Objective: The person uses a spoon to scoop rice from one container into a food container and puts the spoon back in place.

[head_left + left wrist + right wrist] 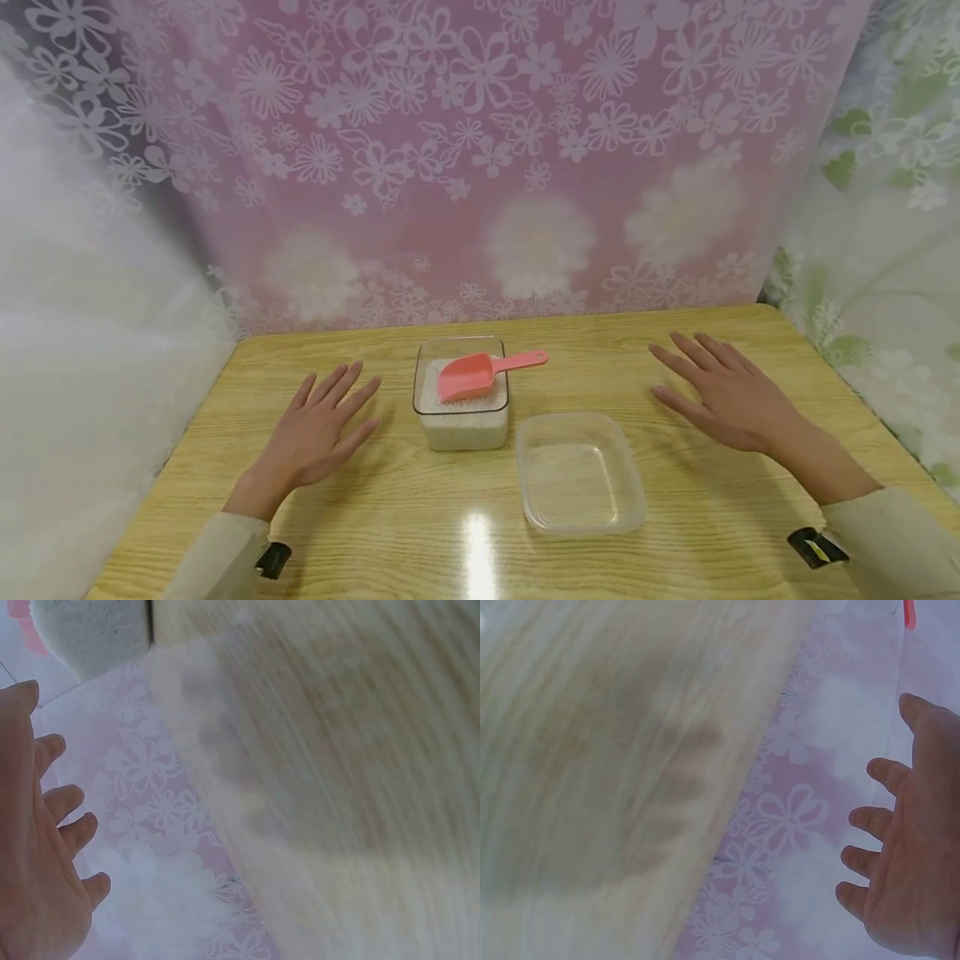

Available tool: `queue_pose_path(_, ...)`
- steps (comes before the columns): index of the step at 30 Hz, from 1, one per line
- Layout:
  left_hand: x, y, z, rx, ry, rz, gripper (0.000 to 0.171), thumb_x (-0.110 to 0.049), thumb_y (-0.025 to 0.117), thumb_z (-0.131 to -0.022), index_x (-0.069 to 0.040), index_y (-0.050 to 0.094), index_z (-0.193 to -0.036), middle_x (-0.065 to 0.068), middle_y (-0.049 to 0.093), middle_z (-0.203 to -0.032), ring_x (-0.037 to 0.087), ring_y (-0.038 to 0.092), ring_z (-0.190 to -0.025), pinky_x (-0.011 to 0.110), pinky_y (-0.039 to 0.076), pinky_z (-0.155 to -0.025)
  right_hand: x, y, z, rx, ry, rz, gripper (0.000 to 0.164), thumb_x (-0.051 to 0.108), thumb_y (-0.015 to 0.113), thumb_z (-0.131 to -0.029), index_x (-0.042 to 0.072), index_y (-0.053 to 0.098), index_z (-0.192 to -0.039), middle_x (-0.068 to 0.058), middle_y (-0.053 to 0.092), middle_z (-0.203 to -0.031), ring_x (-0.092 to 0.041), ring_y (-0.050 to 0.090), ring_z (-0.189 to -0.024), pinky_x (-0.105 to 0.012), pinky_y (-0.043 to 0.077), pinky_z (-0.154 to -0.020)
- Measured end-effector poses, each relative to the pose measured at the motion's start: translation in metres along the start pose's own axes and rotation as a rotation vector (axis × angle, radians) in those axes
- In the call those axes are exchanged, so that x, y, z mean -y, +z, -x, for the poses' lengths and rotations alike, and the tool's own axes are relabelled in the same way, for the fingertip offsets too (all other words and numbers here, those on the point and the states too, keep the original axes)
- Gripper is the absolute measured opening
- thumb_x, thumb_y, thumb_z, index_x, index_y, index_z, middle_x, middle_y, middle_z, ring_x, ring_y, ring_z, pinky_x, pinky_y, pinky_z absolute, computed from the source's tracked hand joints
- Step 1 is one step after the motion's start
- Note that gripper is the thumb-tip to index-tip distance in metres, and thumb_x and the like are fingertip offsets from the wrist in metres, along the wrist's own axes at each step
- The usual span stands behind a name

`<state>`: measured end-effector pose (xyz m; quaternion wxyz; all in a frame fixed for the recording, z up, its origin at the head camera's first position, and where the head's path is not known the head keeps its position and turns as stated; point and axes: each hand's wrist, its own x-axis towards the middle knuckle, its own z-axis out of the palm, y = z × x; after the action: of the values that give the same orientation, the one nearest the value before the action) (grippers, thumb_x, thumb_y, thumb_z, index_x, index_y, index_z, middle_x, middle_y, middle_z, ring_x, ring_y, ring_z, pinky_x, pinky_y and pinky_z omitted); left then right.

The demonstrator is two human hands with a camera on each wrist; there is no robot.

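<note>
From my end, the largest thing I see is the pink curtain with white flower prints (480, 150), hanging behind the rectangular wooden table with pale yellow grain (375, 542). Over the tabletop I have both bare hands raised, the right hand (731, 400) and the left hand (318, 433), fingers straight and spread apart, gripping nothing, their shadows falling on the wood. Nearest the right hand stands the square, clear plastic container (573, 483). Just beyond it, nearer the left hand, I see the smoky, clear-walled box of white grains (465, 433). The pink plastic scoop (471, 377) lies on those grains, its handle sticking out over the rim toward the right. Smallest are the black wrist devices (272, 560) below the pale sleeve cuffs (228, 537).
</note>
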<state>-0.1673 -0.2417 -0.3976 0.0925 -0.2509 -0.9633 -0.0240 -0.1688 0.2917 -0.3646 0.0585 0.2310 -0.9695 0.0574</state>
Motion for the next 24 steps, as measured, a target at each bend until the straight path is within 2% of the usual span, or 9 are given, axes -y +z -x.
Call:
queue_pose_path(11, 0.0, -0.009, -0.011, -0.009, 0.029, -0.001, 0.06, -0.053, 0.039, -0.099, -0.021, 0.035, -0.15, 0.009, 0.021, -0.157, 0.029, 0.019, -0.142, 0.056, 0.01, -0.113, 0.024, -0.017, -0.032, 0.054, -0.011, 0.029, 0.067, 0.056, 0.041, -0.098, 0.018, 0.029, -0.152, -0.019, 0.022, -0.154, -0.043, 0.017, -0.139, -0.06, 0.016, -0.109)
queue_pose_path(24, -0.006, -0.017, -0.026, -0.028, 0.056, 0.016, 0.06, -0.055, 0.035, -0.1, -0.024, 0.032, -0.151, 0.008, 0.021, -0.157, 0.027, 0.018, -0.143, 0.052, 0.006, -0.114, 0.039, -0.019, -0.05, 0.062, -0.059, 0.03, 0.069, 0.058, 0.037, -0.098, 0.017, 0.027, -0.153, -0.018, 0.021, -0.155, -0.04, 0.015, -0.14, -0.058, 0.014, -0.11)
